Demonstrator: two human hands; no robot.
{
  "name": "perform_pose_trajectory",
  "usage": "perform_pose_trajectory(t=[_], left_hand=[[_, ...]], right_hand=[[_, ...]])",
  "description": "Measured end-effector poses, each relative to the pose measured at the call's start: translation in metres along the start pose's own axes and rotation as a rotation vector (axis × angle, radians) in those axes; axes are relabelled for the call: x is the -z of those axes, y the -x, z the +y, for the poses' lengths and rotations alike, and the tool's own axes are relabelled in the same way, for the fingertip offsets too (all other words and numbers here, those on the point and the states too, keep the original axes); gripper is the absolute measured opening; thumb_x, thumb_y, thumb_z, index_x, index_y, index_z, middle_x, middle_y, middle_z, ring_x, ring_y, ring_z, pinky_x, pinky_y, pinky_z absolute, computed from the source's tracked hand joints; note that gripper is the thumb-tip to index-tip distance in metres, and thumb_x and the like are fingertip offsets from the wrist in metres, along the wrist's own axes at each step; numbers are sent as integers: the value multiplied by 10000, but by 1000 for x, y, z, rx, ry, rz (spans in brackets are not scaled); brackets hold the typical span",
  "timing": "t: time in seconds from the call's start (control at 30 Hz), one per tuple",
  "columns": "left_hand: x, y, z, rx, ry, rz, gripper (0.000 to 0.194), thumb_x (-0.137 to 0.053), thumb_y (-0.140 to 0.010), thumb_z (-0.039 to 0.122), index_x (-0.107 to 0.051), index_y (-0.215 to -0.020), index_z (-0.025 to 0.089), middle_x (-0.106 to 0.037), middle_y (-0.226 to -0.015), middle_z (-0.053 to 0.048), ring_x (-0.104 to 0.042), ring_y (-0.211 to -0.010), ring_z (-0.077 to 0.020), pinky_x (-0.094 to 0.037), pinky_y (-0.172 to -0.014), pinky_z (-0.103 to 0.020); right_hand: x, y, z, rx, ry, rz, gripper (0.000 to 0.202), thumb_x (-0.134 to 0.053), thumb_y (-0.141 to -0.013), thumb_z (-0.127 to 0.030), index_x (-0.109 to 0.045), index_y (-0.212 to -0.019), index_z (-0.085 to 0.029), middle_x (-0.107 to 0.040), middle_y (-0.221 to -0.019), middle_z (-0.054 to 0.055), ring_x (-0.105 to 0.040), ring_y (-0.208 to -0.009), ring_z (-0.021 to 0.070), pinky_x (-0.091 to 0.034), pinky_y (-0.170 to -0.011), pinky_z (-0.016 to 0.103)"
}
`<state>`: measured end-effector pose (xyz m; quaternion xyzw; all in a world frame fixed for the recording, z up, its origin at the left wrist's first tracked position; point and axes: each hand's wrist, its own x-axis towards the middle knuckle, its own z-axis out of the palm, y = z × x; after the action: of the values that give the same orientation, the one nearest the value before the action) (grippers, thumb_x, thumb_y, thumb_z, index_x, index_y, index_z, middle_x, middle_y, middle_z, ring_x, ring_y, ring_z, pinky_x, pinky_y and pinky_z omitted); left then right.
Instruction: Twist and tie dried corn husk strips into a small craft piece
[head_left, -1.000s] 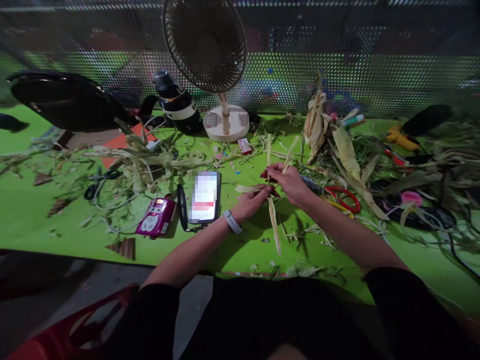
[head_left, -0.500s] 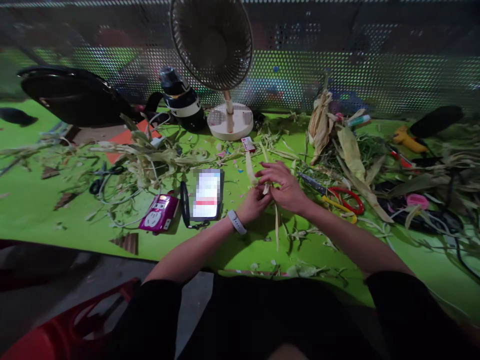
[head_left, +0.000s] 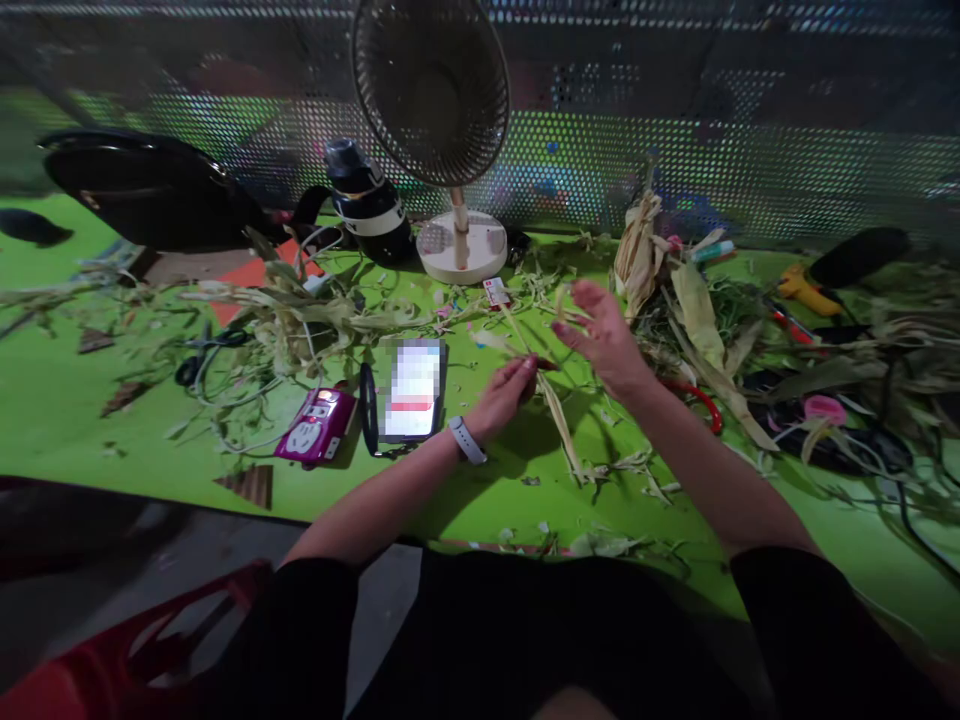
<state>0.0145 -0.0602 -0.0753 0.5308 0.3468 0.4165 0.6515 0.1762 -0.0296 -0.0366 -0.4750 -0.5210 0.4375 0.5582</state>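
My left hand (head_left: 510, 392) is closed, thumb against fingers, around dried corn husk strips just above the green table. One bundle of husk strips (head_left: 559, 425) hangs from it toward the table's near side; thinner ends stick out on the far side. My right hand (head_left: 606, 345) is raised to the right of it, thumb and fingers apart. A pale curl of husk (head_left: 561, 300) shows by its fingertips; whether it touches them I cannot make out. Behind my right forearm, scissors show only part of their red handle (head_left: 697, 400).
Left of my hands lie a lit phone (head_left: 412, 390) and a purple power socket (head_left: 315, 427) with a white cable. A fan (head_left: 461, 245) and a dark bottle (head_left: 367, 205) stand at the back. Husk piles (head_left: 701, 310) and a yellow-handled tool (head_left: 810, 290) lie right.
My right hand has parted from my left, moving up and to the right with its fingers spreading. My left hand keeps hold of the husk strips, whose hanging bundle now shows more fully.
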Motion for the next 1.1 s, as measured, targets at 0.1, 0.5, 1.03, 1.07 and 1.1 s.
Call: perform_pose_trajectory(t=[0.1, 0.5, 1.03, 1.07, 1.1], left_hand=[[6, -3, 6, -48, 76, 50, 476, -428, -900, 522, -646, -1081, 140, -342, -557, 46, -283, -485, -71, -235, -453, -218], [11, -4, 8, -173, -219, -21, 400, -453, -858, 577, -503, -728, 202, -506, -645, -12, -457, -573, -124, -403, -565, -283], [5, -1, 8, -137, -291, -10, 379, -457, -874, 545, -534, -908, 176, -495, -591, 18, -424, -507, -95, -342, -518, -256], [5, -1, 6, -144, -257, -18, 384, -470, -866, 551, -533, -910, 175, -490, -592, 22, -418, -504, -92, -337, -513, -254], [6, -1, 6, -150, -221, -28, 389, -484, -856, 557, -531, -911, 175, -483, -593, 25, -411, -500, -90, -332, -507, -252]], right_hand=[[7, -4, -3, -4, 85, 115, 432, -745, -659, -516, -580, -934, -226, -643, -1042, 35, -583, -981, 166, -455, -873, 314], [-5, 16, -19, -391, 39, -505, 349, -679, -711, -473, -569, -572, -172, -501, -442, -58, -450, -399, 62, -381, -472, 209], [-4, 12, -23, -420, -135, -245, 257, -624, -637, -283, -489, -435, -199, -382, -307, -69, -333, -282, 62, -337, -369, 225], [-3, 11, -22, -415, -124, -246, 266, -621, -643, -286, -484, -432, -201, -378, -304, -69, -329, -279, 64, -337, -368, 229], [-2, 11, -21, -407, -103, -251, 281, -622, -648, -293, -475, -425, -203, -373, -301, -69, -327, -277, 66, -335, -367, 232]])
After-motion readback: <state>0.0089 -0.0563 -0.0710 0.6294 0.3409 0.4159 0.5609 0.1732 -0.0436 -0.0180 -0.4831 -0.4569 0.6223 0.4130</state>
